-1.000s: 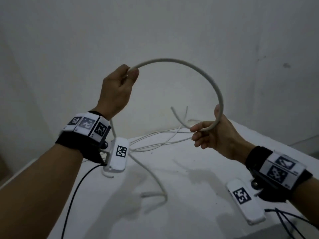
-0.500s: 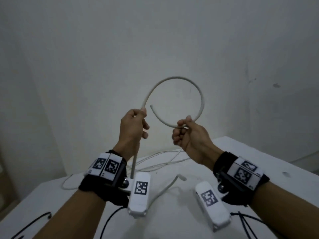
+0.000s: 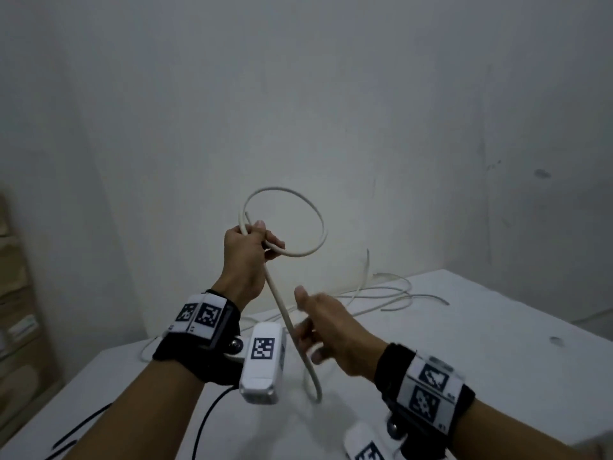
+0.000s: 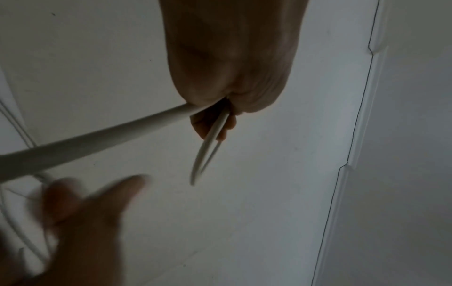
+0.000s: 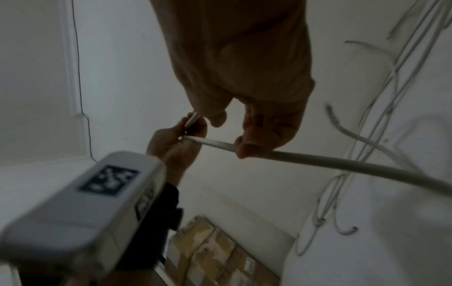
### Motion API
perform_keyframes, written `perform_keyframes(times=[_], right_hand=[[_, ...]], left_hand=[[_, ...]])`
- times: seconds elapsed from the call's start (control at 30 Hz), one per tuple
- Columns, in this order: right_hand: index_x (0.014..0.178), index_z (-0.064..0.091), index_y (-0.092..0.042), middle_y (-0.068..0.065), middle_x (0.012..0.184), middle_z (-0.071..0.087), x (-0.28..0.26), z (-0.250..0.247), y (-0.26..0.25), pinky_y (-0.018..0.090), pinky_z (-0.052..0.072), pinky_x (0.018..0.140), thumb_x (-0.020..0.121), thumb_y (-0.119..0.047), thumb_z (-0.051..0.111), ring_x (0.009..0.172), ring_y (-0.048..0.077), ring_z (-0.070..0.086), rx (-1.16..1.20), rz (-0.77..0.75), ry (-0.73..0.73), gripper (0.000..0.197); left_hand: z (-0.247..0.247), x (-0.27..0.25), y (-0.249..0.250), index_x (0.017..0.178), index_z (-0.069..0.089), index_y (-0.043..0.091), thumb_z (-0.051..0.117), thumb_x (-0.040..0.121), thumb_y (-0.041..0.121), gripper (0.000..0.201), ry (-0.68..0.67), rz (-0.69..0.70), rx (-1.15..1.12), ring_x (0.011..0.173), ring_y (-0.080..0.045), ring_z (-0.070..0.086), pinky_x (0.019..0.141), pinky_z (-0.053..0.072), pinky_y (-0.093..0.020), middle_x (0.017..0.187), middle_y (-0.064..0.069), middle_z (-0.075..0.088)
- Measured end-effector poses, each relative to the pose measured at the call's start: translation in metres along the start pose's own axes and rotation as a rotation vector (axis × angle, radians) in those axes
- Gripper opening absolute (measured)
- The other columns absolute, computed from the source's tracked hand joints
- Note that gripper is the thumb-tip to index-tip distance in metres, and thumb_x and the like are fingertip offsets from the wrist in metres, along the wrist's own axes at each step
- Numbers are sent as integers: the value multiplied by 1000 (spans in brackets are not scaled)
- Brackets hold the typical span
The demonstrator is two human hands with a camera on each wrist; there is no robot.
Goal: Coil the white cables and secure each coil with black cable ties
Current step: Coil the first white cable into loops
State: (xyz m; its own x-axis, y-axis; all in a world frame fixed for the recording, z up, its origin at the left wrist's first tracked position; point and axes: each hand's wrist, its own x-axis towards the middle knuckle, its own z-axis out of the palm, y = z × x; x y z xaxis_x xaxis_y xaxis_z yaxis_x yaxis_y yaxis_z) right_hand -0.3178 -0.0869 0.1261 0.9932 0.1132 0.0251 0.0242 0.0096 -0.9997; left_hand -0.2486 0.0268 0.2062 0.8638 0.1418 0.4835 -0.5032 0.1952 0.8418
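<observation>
My left hand [image 3: 265, 235] is raised and grips a white cable [image 3: 275, 188] where it crosses itself, holding one closed loop upright. The short free end pokes up past the thumb. From that fist the cable's tail [image 3: 282, 307] runs down to the table. My right hand [image 3: 308, 313], blurred, sits lower on the tail; its loosely bent fingers [image 5: 242, 151] lie against the cable [image 5: 318, 160] and the thumb is spread apart. In the left wrist view the cable [image 4: 110, 133] leaves the left hand [image 4: 227, 67] in two strands. No black cable tie shows in any view.
More white cables [image 3: 381, 293] lie tangled at the back of the white table [image 3: 464, 327], near the wall. Black leads [image 3: 205, 416] trail from my wrist units across the front left. Cardboard boxes [image 3: 13, 293] stand left of the table.
The loop has closed and shrunk. My right hand has let go of the cable's end and dropped to the tail. My left hand now holds the crossing alone.
</observation>
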Motion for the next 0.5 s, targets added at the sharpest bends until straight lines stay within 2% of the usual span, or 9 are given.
perform_keyframes(times=[0.1, 0.17, 0.23, 0.3, 0.33, 0.37, 0.4, 0.43, 0.5], right_hand=[[117, 40, -11, 12, 71, 63, -16, 2, 29, 19, 42, 41, 91, -64, 33, 47, 17, 61, -35, 227, -65, 60], [125, 35, -8, 23, 86, 65, -13, 8, 42, 29, 54, 51, 90, -66, 32, 63, 30, 69, 221, 384, -142, 68], [124, 39, -1, 30, 94, 58, 1, 12, 49, 45, 55, 72, 97, -50, 38, 73, 37, 64, 667, 384, -55, 56], [102, 48, 3, 25, 79, 52, 17, 7, 49, 47, 47, 89, 102, -19, 35, 68, 33, 53, 1022, 284, 146, 25], [89, 46, 3, 22, 73, 48, 24, -1, 46, 44, 46, 91, 101, -6, 29, 65, 30, 49, 1130, 229, 219, 23], [81, 43, 1, 19, 71, 44, 29, -9, 40, 42, 48, 85, 98, 1, 23, 63, 28, 45, 1208, 185, 264, 26], [76, 39, -2, 15, 69, 40, 32, -19, 34, 39, 47, 73, 97, 2, 20, 60, 26, 42, 1265, 155, 317, 29], [73, 36, -5, 12, 65, 36, 33, -28, 28, 36, 42, 62, 96, 2, 19, 54, 23, 40, 1273, 128, 361, 30], [69, 32, -11, 6, 51, 34, 38, -46, 21, 28, 33, 48, 94, 2, 17, 34, 15, 36, 1215, 77, 437, 31]], left_hand=[[-5, 2, 0, 94, 44, 3, 42, 101, 8, 8, -23, -15, -112, 44, -14, 51, 56, 54, -33, 59, -5, 49], [-8, -1, 0, 83, 43, 6, 39, 102, 10, 20, -52, -54, -167, 44, -12, 47, 51, 51, -27, 60, -3, 45], [-11, -5, 0, 75, 40, 11, 35, 103, 11, 29, -90, -121, -266, 42, -10, 43, 45, 45, -23, 60, -1, 42], [-15, -9, -1, 74, 38, 13, 32, 103, 10, 30, -114, -201, -374, 40, -9, 39, 43, 40, -19, 58, 0, 39], [-19, -10, -2, 74, 38, 14, 31, 103, 10, 30, -121, -242, -410, 39, -9, 37, 42, 38, -18, 55, 1, 38], [-23, -12, -4, 74, 38, 14, 31, 103, 11, 29, -130, -279, -431, 38, -9, 36, 41, 37, -18, 52, 3, 38], [-26, -14, -6, 75, 38, 13, 32, 103, 13, 29, -142, -315, -435, 37, -9, 35, 41, 37, -17, 49, 3, 38], [-30, -16, -9, 75, 40, 13, 32, 103, 17, 29, -156, -349, -432, 37, -9, 35, 41, 38, -17, 47, 3, 38], [-35, -22, -15, 75, 43, 12, 32, 104, 25, 33, -182, -407, -401, 35, -10, 36, 42, 40, -17, 46, 3, 39]])
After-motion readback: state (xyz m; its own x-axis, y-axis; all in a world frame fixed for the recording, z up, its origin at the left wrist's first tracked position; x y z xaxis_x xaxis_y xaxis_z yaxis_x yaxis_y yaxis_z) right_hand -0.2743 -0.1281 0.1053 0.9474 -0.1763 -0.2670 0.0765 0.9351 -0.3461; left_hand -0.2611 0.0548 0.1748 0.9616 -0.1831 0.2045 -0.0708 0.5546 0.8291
